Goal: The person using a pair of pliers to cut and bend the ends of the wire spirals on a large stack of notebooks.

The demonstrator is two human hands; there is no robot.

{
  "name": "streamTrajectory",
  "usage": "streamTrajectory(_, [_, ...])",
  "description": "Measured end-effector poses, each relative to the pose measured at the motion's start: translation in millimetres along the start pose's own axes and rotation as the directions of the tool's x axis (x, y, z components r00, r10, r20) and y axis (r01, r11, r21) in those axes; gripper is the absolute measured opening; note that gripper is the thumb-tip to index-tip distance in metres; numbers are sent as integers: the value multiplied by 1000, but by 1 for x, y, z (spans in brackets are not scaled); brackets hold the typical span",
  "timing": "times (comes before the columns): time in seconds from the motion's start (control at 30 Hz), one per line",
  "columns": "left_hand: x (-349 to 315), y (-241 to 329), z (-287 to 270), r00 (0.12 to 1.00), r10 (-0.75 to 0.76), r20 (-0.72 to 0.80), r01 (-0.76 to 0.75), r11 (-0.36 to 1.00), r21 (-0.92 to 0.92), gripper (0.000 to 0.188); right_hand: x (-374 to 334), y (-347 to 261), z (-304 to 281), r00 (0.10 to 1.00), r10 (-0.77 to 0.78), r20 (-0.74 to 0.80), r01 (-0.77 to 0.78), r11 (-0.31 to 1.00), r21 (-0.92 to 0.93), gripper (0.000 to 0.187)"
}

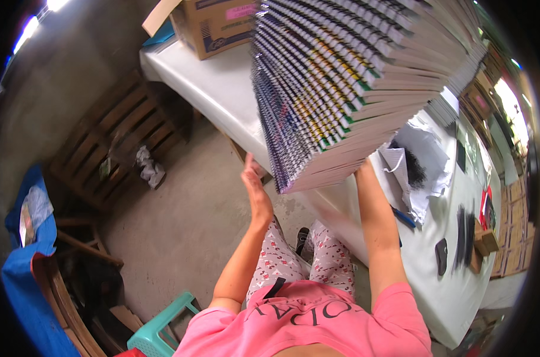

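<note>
A tall stack of spiral-bound notebooks (341,95) rises close in front of me at the table's edge, its black and white coils facing left and its page edges facing me. Just left of the stack's lower corner is my left hand (256,189), fingers stretched out and holding nothing. A small gap seems to part it from the notebooks. My right hand (363,169) reaches to the lower right side of the stack. Its fingers are hidden behind the notebooks, so whether they grip cannot be made out.
On the white-covered table (210,83) are a cardboard box (216,30), crumpled white paper (421,172) with loose black coils (413,169), a blue pen-like item (404,218) and a wooden block (485,241). A green stool (163,330) and wooden pallet (118,137) are at left.
</note>
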State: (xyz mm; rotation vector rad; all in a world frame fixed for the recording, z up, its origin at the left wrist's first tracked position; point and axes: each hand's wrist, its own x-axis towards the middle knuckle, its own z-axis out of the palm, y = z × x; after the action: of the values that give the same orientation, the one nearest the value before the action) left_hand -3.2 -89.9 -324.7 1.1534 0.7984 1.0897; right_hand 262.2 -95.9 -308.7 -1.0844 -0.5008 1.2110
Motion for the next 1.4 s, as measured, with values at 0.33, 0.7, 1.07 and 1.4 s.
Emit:
streamTrajectory(0.33, [34, -22, 32, 972, 137, -193, -207, 886, -414, 81, 17, 49, 12, 992, 6, 127, -6, 1000, -6, 45])
streamTrajectory(0.7, [13, 23, 82, 942, -292, 167, 335, 855, -396, 75, -97, 3, 39, 999, -19, -34, 20, 999, 28, 46])
streamTrajectory(1.07, [-4, 42, 66, 895, -400, 198, 444, 759, -476, 70, -53, 21, -7, 979, -63, 193, 45, 994, 98, 63])
streamTrajectory(1.4, [-36, 22, 101, 976, -203, -83, 133, 849, -511, 67, -23, 9, -49, 966, 248, -69, -252, 966, -63, 61])
